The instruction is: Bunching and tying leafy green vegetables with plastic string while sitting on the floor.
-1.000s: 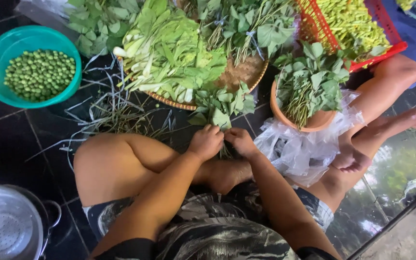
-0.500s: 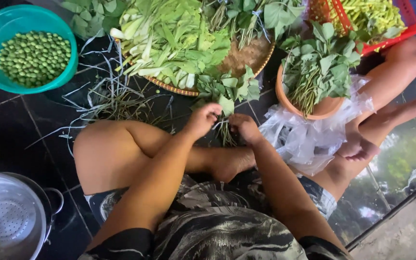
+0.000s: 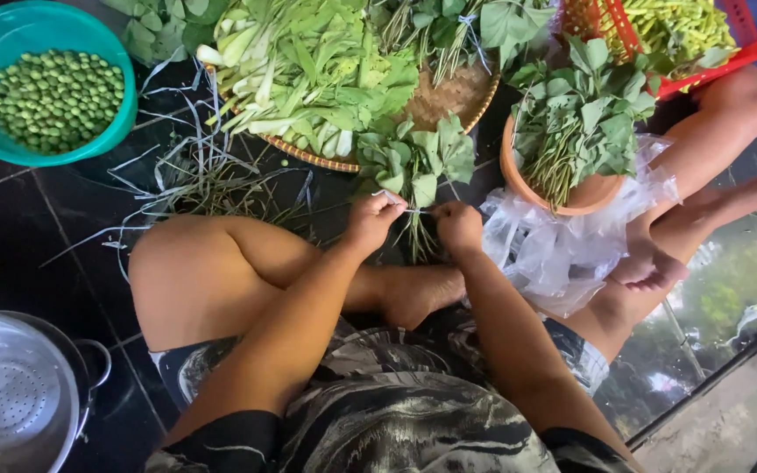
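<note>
My left hand (image 3: 375, 221) and my right hand (image 3: 457, 227) are close together over a small bunch of green leafy stems (image 3: 415, 166) lying on the dark floor in front of my crossed legs. Both hands pinch a thin pale strip (image 3: 413, 210) stretched between them across the stems. The leaves fan out toward a woven tray (image 3: 462, 95) heaped with greens. The stem ends point down toward my foot (image 3: 422, 293).
A teal bowl of small green round fruits (image 3: 50, 92) sits far left, a metal colander (image 3: 15, 398) at lower left. Pale strips (image 3: 190, 171) litter the floor. An orange bowl of leaves (image 3: 571, 140) on clear plastic, a red basket (image 3: 659, 31) and another person's legs (image 3: 703, 188) lie right.
The view has shifted, so the trays sit higher in frame. My hands have drawn slightly apart and now show the pale strip pulled taut between them over the bunch.
</note>
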